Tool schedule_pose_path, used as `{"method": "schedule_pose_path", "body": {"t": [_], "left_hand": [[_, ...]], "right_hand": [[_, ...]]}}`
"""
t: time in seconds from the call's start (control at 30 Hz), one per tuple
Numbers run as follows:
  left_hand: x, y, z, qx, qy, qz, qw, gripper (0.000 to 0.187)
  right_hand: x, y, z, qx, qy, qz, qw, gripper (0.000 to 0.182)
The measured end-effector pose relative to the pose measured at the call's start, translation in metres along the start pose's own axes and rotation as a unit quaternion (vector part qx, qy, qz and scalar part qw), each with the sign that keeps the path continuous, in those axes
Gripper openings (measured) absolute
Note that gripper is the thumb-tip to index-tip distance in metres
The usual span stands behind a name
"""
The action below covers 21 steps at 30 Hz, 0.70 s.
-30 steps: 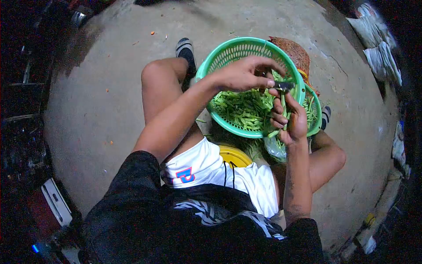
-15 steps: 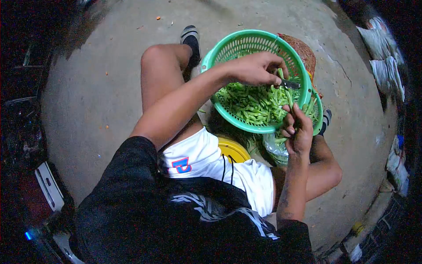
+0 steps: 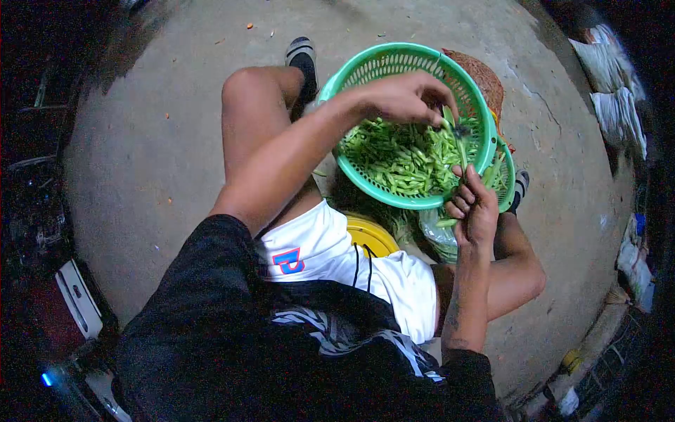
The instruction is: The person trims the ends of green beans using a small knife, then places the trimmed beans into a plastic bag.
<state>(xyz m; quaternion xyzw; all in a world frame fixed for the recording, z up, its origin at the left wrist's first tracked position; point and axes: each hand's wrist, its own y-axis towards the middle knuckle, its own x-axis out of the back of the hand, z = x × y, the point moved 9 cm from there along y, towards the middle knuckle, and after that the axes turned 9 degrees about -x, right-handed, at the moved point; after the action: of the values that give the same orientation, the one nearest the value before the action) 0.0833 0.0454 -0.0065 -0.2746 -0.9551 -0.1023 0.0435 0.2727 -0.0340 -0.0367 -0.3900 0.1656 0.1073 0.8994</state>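
While the left hand (image 3: 406,97) arches palm-down over the green basket (image 3: 489,144), fingers bent and pinching a small dark tool (image 3: 463,131), blurred, against a green stalk (image 3: 462,150), the right hand (image 3: 476,211) is beside the rim, closed round the stalk's lower end. Slender and pale green, the stalk slants above a heap of cut green pieces (image 3: 404,155).

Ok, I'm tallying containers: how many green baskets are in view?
2: the large green basket under the left hand, and a second green basket showing past its right side, partly covered. More may be hidden beneath.
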Motion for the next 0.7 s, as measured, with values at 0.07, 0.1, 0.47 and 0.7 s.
{"method": "schedule_pose_path", "body": {"t": [0.07,0.1,0.47,0.7], "left_hand": [[0.021,-0.002,-0.002,-0.015,0.011,-0.027,0.999,0.028],[0.03,-0.004,0.002,0.016,-0.033,-0.032,0.999,0.03],[0.022,-0.004,0.009,0.02,-0.074,0.007,0.997,0.031],[-0.021,-0.002,-0.004,0.04,-0.089,0.052,0.994,0.04]], "right_hand": [[0.002,0.0,0.001,-0.005,0.006,0.006,1.0,0.036],[0.004,0.001,0.002,-0.001,0.015,0.006,1.0,0.035],[0.003,0.003,0.0,0.005,0.022,0.008,1.0,0.033],[-0.007,0.003,0.0,0.004,0.005,0.003,1.0,0.032]]}}
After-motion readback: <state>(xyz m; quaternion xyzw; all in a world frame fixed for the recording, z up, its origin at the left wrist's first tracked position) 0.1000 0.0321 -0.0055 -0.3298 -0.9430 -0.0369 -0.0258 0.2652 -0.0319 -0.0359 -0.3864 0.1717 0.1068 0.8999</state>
